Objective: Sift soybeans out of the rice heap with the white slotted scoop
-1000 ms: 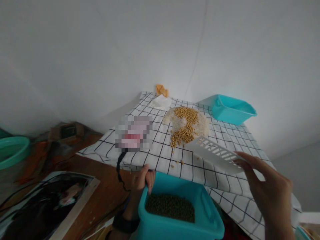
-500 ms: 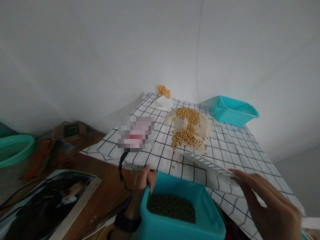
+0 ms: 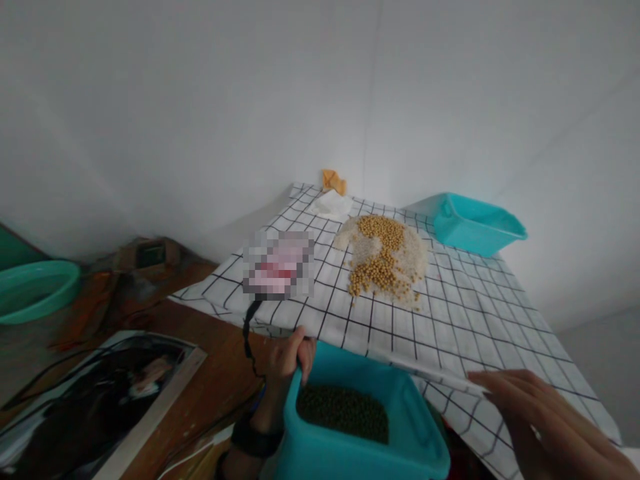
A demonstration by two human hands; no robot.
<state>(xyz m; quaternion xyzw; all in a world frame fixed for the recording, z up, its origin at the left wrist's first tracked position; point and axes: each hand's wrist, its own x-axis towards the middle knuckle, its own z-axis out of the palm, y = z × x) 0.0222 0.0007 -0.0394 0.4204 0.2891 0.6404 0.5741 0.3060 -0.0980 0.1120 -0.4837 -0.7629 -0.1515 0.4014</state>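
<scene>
My left hand (image 3: 293,357) is closed on the rim of a turquoise plastic bin (image 3: 360,457) at the table's near edge. Dark green mung beans (image 3: 345,412) cover its bottom. To the right, my right hand (image 3: 543,417) is pinched at the cloth's front edge, beside the bin. The white slotted strip it held is hard to make out now, apparently edge-on against the white cloth. Farther back, yellow soybeans (image 3: 383,233) lie mixed with a spread of pale rice-like grains (image 3: 415,257) on the checked tablecloth (image 3: 320,293).
Another turquoise bin (image 3: 475,230) stands at the back right. A blurred-out pinkish object (image 3: 280,263) with a black strap lies on the left. White cloth or paper (image 3: 331,205) and an orange cloth (image 3: 333,181) sit at the back. A green basin (image 3: 37,293) is at far left.
My right hand has moved down and towards me with the strip, to the cloth's edge. Several loose soybeans near that edge are gone from the cloth. My left hand keeps its hold.
</scene>
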